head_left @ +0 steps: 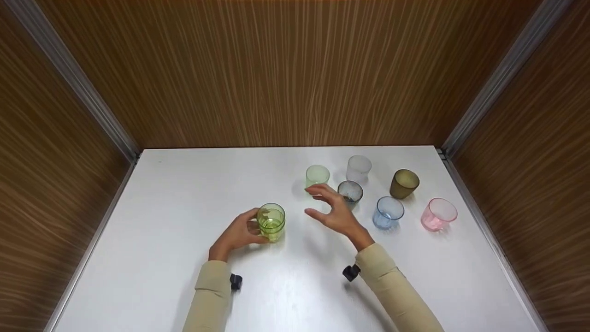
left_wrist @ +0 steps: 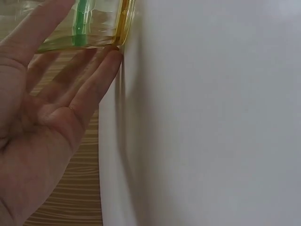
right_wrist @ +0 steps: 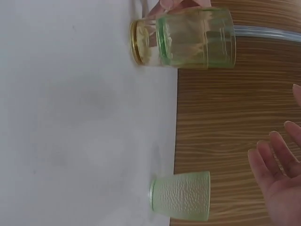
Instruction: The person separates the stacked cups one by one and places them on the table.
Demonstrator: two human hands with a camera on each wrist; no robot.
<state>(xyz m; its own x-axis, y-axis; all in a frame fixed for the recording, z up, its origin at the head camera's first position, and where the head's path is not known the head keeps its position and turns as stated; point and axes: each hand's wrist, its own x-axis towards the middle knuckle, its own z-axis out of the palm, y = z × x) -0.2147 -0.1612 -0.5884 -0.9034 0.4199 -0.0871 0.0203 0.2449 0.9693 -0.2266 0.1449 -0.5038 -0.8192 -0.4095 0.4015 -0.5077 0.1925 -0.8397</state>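
Worktop (head_left: 161,240), white. Nested green cups (head_left: 271,222) stand left of the six loose cups. Left hand (head_left: 237,234) wraps the stack's side, fingers (left_wrist: 89,89) curled round it. Right hand (head_left: 334,210) hovers beside, fingers apart, empty. Likely light, rigid, slick plastic; grip mid-wall, not the rim

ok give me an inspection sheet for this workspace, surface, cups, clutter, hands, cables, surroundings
surface: white table, bare where seen.
job's things: stacked cups, green nested in yellow, upright, held by the left hand.
clutter: six loose cups to the right: pale green cup, clear cup, grey cup, olive cup, blue cup, pink cup.
hands: left grips the stack; right hand open, above the table, holding nothing.
cables: nothing seen.
surroundings: wood-grain walls with metal corner strips.
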